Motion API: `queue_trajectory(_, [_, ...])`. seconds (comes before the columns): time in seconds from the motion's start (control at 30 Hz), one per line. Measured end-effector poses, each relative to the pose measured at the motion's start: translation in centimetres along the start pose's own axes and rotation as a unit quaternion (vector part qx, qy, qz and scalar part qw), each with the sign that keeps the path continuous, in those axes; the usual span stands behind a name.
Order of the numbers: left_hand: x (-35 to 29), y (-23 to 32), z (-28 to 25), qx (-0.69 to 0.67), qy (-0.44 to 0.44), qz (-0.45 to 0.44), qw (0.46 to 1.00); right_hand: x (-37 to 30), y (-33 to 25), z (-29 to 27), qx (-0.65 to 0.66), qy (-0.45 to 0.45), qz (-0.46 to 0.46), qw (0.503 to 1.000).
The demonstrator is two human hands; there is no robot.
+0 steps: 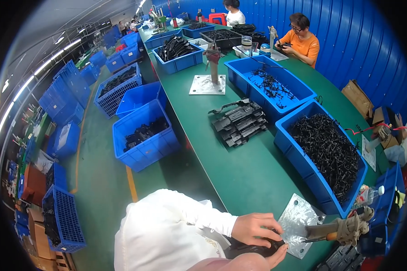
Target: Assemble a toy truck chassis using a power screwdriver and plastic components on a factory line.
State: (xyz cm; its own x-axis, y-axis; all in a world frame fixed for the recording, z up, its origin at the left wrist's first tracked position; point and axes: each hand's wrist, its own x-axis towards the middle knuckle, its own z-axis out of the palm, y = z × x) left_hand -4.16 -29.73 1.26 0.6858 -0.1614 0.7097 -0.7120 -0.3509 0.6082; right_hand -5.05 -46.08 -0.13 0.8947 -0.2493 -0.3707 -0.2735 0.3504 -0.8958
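My left hand [257, 229], coming out of a white sleeve, curls its fingers over a dark black plastic part [257, 249] near the table's front edge. From below, my right hand [276, 257] grips the same part, with only some fingers showing. The part's full shape is hidden by the hands. Just beyond them lies a shiny metal base plate [290, 226]. On it stands a post [321, 231] with a wooden-handled tool and a cloth-wrapped end.
A blue bin [282, 135] of small black clips stands beyond the plate. Stacked black plastic parts [239, 122] lie mid-table. Another blue bin [239, 74] and a second metal plate [207, 85] are farther off. Blue crates [144, 153] line the floor at left. A co-worker in orange [305, 43] sits across.
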Motion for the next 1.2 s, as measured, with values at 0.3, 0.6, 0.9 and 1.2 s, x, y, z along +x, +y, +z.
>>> queue_trajectory(0.3, [0.0,-0.2,0.9,-0.034,0.000,-0.040,0.999,0.8,0.8,-1.7,-0.051,0.005,-0.007,0.999])
queue_trajectory(0.6, [1.1,0.5,1.3,-0.219,-0.069,-0.189,0.955,1.1,0.3,-1.6,-0.045,0.004,-0.047,0.998])
queue_trajectory(0.9, [2.7,-0.3,-0.1,-0.278,-0.170,-0.379,0.866,1.4,-2.3,-1.4,-0.152,-0.178,-0.179,0.956])
queue_trajectory(1.2, [3.6,-0.1,2.1,-0.242,-0.166,-0.380,0.877,2.7,-2.6,-3.8,-0.184,-0.183,-0.148,0.954])
